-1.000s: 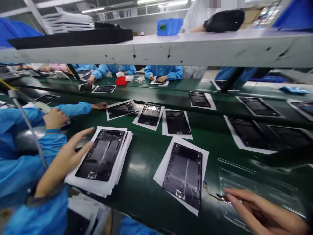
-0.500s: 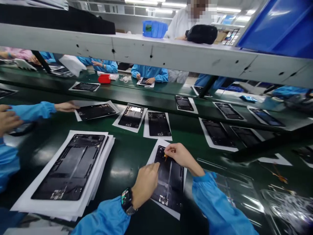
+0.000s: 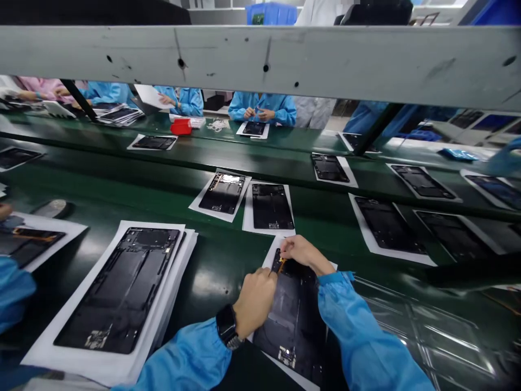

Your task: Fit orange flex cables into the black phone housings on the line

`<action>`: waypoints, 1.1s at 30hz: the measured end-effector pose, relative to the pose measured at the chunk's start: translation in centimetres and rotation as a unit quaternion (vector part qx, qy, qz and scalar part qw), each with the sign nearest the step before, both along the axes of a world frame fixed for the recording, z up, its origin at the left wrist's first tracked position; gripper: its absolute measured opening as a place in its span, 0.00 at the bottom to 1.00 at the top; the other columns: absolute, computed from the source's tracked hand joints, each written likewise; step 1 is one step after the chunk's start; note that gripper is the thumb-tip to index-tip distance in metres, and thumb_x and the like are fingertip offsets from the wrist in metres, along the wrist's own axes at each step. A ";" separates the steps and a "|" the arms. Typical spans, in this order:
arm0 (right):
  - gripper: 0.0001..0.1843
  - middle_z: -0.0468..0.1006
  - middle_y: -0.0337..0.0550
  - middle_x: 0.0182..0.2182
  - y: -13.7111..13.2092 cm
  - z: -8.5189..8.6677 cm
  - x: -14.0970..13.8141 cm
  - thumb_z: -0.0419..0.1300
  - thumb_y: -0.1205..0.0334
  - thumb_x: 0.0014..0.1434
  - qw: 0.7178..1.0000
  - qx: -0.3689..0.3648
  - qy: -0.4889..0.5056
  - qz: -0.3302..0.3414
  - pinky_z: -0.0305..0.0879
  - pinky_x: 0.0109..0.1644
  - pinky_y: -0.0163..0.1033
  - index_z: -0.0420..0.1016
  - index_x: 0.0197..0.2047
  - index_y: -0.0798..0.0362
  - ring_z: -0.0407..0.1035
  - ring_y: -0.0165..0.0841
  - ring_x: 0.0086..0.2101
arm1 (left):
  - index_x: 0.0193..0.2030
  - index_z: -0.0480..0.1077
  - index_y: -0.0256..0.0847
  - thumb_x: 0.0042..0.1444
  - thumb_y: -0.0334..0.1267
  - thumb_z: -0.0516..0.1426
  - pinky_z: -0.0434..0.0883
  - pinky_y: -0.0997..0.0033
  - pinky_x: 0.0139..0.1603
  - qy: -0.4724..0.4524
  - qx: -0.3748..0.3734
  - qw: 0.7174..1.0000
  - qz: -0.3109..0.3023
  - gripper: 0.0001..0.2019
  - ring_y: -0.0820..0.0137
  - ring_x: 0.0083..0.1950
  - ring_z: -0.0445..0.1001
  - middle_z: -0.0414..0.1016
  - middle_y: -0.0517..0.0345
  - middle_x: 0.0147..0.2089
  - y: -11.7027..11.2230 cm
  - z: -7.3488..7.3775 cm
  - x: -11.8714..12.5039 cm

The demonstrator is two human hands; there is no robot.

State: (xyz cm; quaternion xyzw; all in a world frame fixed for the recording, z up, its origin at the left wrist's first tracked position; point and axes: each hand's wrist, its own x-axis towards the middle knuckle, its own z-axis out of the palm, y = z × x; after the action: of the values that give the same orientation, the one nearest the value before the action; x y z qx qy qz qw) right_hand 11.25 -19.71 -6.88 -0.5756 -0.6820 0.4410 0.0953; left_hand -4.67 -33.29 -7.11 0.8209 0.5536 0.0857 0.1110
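Observation:
A dark tablet back frame (image 3: 295, 320) lies on a white sheet (image 3: 272, 251) on the green belt in front of me. My right hand (image 3: 303, 253) pinches a small orange flex strip (image 3: 280, 265) at the frame's top left corner. My left hand (image 3: 255, 300), with a watch on its wrist, rests on the frame's left side, its fingertips pressing beside the strip. Both sleeves are blue.
A second frame (image 3: 122, 288) lies on a stack of white sheets at the left. Several more frames on sheets sit along the green belt (image 3: 220, 282). Clear plastic trays (image 3: 427, 331) are at the right. A grey shelf beam (image 3: 260, 60) crosses overhead. Workers in blue sit opposite.
Both hands came onto the frame in front of me; a second ago they were apart, left by the stack, right by the trays. The neighbour's arm at left has withdrawn.

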 end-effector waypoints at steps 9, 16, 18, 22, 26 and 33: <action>0.08 0.68 0.32 0.19 0.2 0.1 0.3 0.66 0.65 0.47 0.997 0.044 -0.067 0.007 0.55 0.28 0.32 0.70 0.24 0.53 0.64 0.27 0.24 | 0.41 0.69 0.35 0.63 0.27 0.52 0.74 0.66 0.36 0.033 0.081 0.996 -0.001 0.05 0.61 0.42 0.72 0.72 0.51 0.39 0.3 0.5 1.1; 0.10 0.75 0.37 0.25 -0.8 0.3 0.4 0.68 0.60 0.50 0.987 0.083 -0.141 0.007 0.54 0.31 0.34 0.71 0.26 0.51 0.69 0.31 0.29 | 0.43 0.69 0.37 0.67 0.29 0.50 0.74 0.68 0.36 -0.057 0.139 0.988 -0.038 0.06 0.66 0.35 0.75 0.74 0.55 0.35 -0.2 -1.5 0.2; 0.10 0.75 0.37 0.25 -0.5 0.5 0.3 0.69 0.59 0.50 0.985 0.073 -0.154 0.013 0.55 0.31 0.34 0.71 0.25 0.50 0.70 0.31 0.30 | 0.46 0.69 0.37 0.67 0.30 0.50 0.74 0.68 0.38 -0.089 0.150 0.983 -0.062 0.07 0.66 0.36 0.76 0.75 0.54 0.36 -0.2 -1.9 -0.1; 0.16 0.77 0.38 0.26 -0.3 1.1 0.7 0.71 0.51 0.46 0.980 0.056 -0.191 0.018 0.54 0.28 0.35 0.70 0.26 0.50 0.71 0.33 0.29 | 0.50 0.69 0.36 0.67 0.28 0.48 0.76 0.67 0.42 -0.137 0.149 0.974 -0.098 0.11 0.67 0.40 0.77 0.78 0.53 0.41 -0.3 -2.0 -0.6; 0.20 0.78 0.42 0.32 -1.0 1.3 0.7 0.70 0.46 0.47 0.970 0.092 -0.222 0.038 0.54 0.31 0.36 0.70 0.33 0.50 0.73 0.39 0.35 | 0.52 0.69 0.36 0.66 0.26 0.47 0.76 0.66 0.43 -0.150 0.157 0.971 -0.100 0.14 0.66 0.42 0.78 0.79 0.52 0.43 -0.1 -1.7 -0.7; 0.16 0.76 0.44 0.37 -2.2 1.3 0.1 0.67 0.51 0.54 0.951 0.177 -0.240 0.085 0.56 0.36 0.38 0.70 0.39 0.51 0.73 0.39 0.38 | 0.45 0.73 0.36 0.67 0.28 0.48 0.77 0.66 0.44 -0.157 0.187 0.964 -0.102 0.12 0.66 0.43 0.76 0.77 0.49 0.43 0.7 -1.1 -0.7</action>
State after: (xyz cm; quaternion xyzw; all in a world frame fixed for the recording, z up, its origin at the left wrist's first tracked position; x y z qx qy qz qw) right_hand 11.37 -21.90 -5.54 -0.5782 -0.7982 0.1686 -0.0090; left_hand -5.35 -32.61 -8.20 0.8555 0.4163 0.3038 0.0494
